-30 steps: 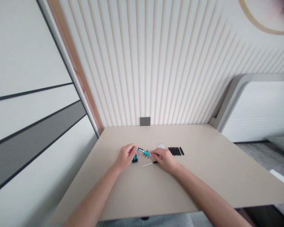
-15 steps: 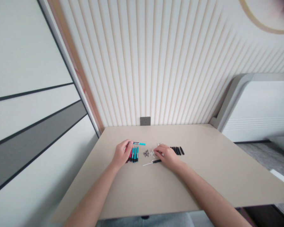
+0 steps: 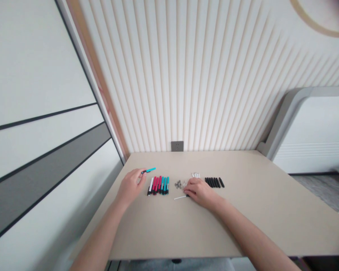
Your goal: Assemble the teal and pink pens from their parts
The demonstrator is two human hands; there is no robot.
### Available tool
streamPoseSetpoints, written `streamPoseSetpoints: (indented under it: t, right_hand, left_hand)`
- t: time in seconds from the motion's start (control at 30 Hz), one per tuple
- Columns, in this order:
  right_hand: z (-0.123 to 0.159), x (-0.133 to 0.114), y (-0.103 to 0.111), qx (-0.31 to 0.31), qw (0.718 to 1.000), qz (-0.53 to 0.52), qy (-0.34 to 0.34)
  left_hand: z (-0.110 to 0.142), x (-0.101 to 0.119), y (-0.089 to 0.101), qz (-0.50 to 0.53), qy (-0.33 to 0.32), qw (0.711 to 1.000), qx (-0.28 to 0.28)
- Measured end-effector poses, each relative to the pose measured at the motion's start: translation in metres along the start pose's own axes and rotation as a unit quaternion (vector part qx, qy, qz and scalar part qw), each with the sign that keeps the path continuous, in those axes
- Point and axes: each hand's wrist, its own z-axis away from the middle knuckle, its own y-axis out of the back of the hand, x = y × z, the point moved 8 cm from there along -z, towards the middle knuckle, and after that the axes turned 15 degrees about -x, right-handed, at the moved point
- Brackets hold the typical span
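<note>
My left hand (image 3: 132, 185) pinches a turquoise-and-black marker pen (image 3: 150, 170) above the left of the table. To its right lies a row of finished-looking pens in white (image 3: 150, 186), pink (image 3: 157, 185) and turquoise (image 3: 164, 185), all with black ends. My right hand (image 3: 198, 192) rests low with its fingers closed on the black barrel with a thin white rod (image 3: 180, 197); most of the barrel is hidden under the hand. Small grey metallic parts (image 3: 177, 184) and clear small pieces (image 3: 184, 184) lie just left of those fingers.
Beyond my right hand are several thin white-and-silver pieces (image 3: 196, 175). A row of black pen barrels (image 3: 214, 182) lies right of it. The beige table (image 3: 169, 229) meets a ribbed wall with a dark socket (image 3: 177, 146); a panelled cabinet (image 3: 51, 158) stands to the left.
My left hand has moved left with the turquoise pen, uncovering the white and pink pens. My right hand has come down from the clear pieces onto the black barrel.
</note>
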Motion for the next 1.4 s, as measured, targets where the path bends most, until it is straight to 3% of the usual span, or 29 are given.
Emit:
streamPoseSetpoints:
  t: [0.2, 0.53, 0.83, 1.4]
  right_hand:
    - [0.000, 0.000, -0.001, -0.012, 1.000, 0.004, -0.012]
    - [0.000, 0.001, 0.001, -0.019, 1.000, -0.007, -0.017]
    - [0.003, 0.001, 0.004, -0.024, 0.999, -0.023, -0.018]
    - [0.007, -0.001, 0.013, -0.037, 0.999, -0.006, -0.024]
  left_hand:
    - [0.018, -0.024, -0.014, -0.038, 0.111, 0.993, -0.027]
    - [0.021, -0.034, -0.032, -0.125, 0.177, 0.968, -0.123]
    - [0.021, -0.026, -0.032, -0.151, 0.147, 0.971, -0.113]
    - [0.018, -0.022, -0.044, -0.132, 0.113, 0.973, -0.155]
